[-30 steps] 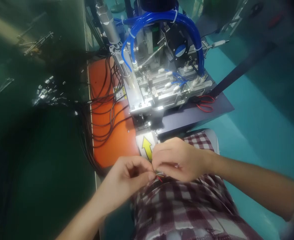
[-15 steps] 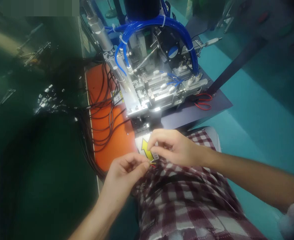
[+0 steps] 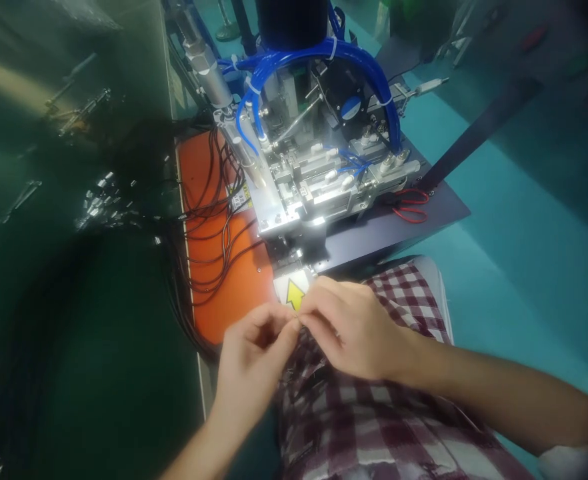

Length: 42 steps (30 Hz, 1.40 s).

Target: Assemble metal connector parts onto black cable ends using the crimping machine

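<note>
Looking past the left hand [image 3: 251, 350] and right hand [image 3: 354, 327] at a metal machine [image 3: 334, 193], set beyond the fingertips, with blue hoses [image 3: 367, 65] arching over the top. Seeing plaid cloth [image 3: 354, 413] below and between the wrists, then an orange surface [image 3: 234, 293] beyond the left hand, crossed by black cables [image 3: 227, 230]. Showing, just beyond the fingertips, a white label [image 3: 284, 280] with a yellow arrow [image 3: 295, 293], partly covered by the right hand. Bringing the right hand back to the left fingertips, after a clear gap half a second ago. Pinching with left thumb and forefinger, very likely on the thin coloured wires in view there then but hidden now; bunching right thumb and forefinger at the same spot, with no telling whether also gripping. Meaning, by judgement, both hands on one tiny spot again, rather than a hold by the left hand alone.
</note>
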Motion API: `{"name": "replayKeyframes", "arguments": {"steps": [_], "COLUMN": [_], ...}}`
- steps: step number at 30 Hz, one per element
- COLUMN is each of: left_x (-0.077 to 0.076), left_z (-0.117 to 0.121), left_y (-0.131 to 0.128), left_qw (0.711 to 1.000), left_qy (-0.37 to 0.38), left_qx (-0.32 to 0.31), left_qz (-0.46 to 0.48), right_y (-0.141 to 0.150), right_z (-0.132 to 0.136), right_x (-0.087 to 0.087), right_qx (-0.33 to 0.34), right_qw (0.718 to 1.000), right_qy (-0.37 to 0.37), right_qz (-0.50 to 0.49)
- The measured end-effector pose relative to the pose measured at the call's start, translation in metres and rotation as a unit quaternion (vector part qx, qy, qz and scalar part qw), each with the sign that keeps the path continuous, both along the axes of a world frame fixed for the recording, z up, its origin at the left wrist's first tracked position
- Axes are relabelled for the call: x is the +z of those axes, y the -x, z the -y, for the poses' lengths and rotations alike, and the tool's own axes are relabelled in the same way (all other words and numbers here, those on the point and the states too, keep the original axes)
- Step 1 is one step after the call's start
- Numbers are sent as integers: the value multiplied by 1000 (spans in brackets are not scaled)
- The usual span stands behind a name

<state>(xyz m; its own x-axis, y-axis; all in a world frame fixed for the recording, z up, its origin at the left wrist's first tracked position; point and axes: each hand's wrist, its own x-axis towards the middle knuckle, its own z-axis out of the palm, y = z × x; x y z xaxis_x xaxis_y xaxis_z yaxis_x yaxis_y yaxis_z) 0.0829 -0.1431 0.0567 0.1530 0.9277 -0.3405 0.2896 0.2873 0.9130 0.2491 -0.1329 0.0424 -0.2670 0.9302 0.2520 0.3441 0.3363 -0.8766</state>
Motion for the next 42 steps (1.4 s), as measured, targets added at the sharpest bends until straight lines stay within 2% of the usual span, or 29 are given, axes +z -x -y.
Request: {"name": "replayKeyframes", "arguments": {"steps": [1, 2, 3, 5, 7, 11, 16, 20, 27, 36, 42], "left_x": [0, -1, -2, -4, -4, 0, 0, -3, -1, -1, -3], "left_z": [1, 2, 2, -1, -7, -22, -30, -31, -27, -25, -22], "left_y": [-1, -2, -1, 0, 3, 6, 3, 2, 2, -1, 0], "left_qw": [999, 996, 994, 996, 999, 992, 988, 986, 992, 996, 997], "left_qy": [-45, -83, -102, -81, -17, 61, 86, 106, 91, 52, 50], "left_qx": [-1, -2, -3, 3, 23, 55, 67, 57, 43, 23, 3], "left_qz": [-21, -37, -45, -25, 22, 99, 113, 116, 70, 70, 59], "right_y": [2, 3, 4, 5, 4, 1, 4, 4, -13, -16, -12], "right_z": [0, -1, -2, -5, -9, -14, -18, -28, -42, -31, -34], "right_x": [0, 1, 1, 1, 1, 0, 1, 4, 5, 4, 4], "right_qx": [-8, -12, -10, 7, 16, -7, -21, -14, 38, 24, 57], "right_qw": [999, 990, 971, 915, 885, 890, 913, 920, 929, 953, 943], "right_qy": [46, 123, 213, 355, 403, 383, 331, 316, 320, 280, 297], "right_qz": [-23, -62, -109, -192, -234, -245, -236, -232, -181, -116, -137]}}
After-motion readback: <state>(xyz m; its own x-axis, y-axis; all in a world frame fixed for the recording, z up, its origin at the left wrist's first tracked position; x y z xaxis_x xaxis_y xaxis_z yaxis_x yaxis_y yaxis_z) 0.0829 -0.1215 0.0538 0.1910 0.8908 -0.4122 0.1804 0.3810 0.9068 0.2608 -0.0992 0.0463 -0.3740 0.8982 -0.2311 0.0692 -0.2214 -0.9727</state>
